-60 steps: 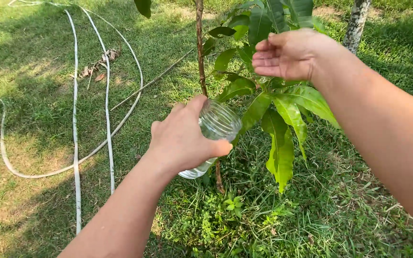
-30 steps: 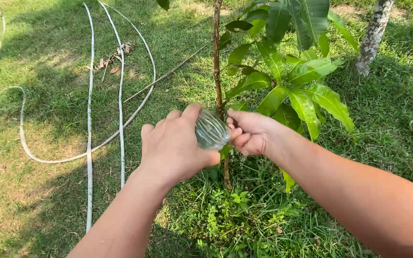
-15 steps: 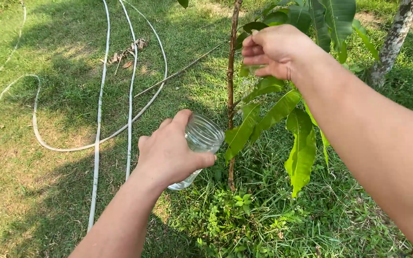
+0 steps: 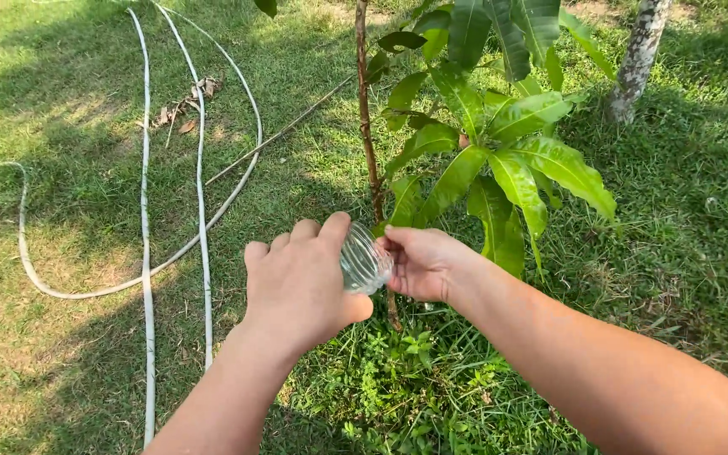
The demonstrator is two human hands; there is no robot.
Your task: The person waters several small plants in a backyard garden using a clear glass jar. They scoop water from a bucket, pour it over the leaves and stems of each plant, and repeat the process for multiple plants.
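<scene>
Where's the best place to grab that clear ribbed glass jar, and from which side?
Probably around the ribbed body of the clear ribbed glass jar, coming from the left, where the left hand already wraps it. The jar lies tilted with its mouth toward the right hand, so a side grip leaves the opening free.

Centre frame: we find the jar (image 4: pixel 365 258) between the left hand (image 4: pixel 301 282) and the right hand (image 4: pixel 421 263), both touching it. Directly behind the jar: the sapling stem (image 4: pixel 367 118), running to the top edge. Its leaves (image 4: pixel 507 143) spread upper right. Tree trunk (image 4: pixel 638 55): upper right corner. Hoses (image 4: pixel 147 211): left half, on the grass (image 4: pixel 684 253).
</scene>
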